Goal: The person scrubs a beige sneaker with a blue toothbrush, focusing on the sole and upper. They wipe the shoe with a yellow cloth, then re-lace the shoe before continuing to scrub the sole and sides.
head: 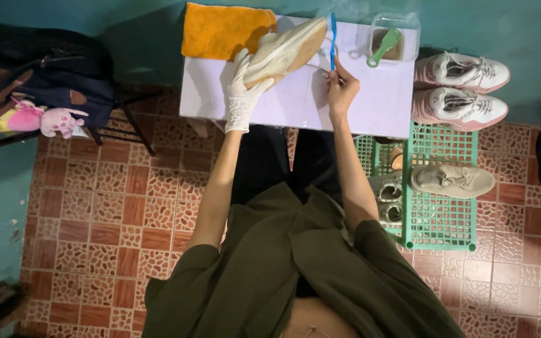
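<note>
My left hand (240,87), in a white glove, holds a beige sneaker (286,51) tilted on its side above a small white table (370,103), sole facing right. My right hand (342,87), bare, grips a blue toothbrush (333,39) upright, its head close to the sneaker's heel end. A loose lace hangs between the shoe and my right hand.
An orange cloth (223,30) lies at the table's back left. A clear container (396,39) with a green brush (383,47) stands at the back right. A pink-and-white sneaker pair (459,87) and a beige shoe (452,180) rest on a green rack (439,219). Bags (45,78) sit at left.
</note>
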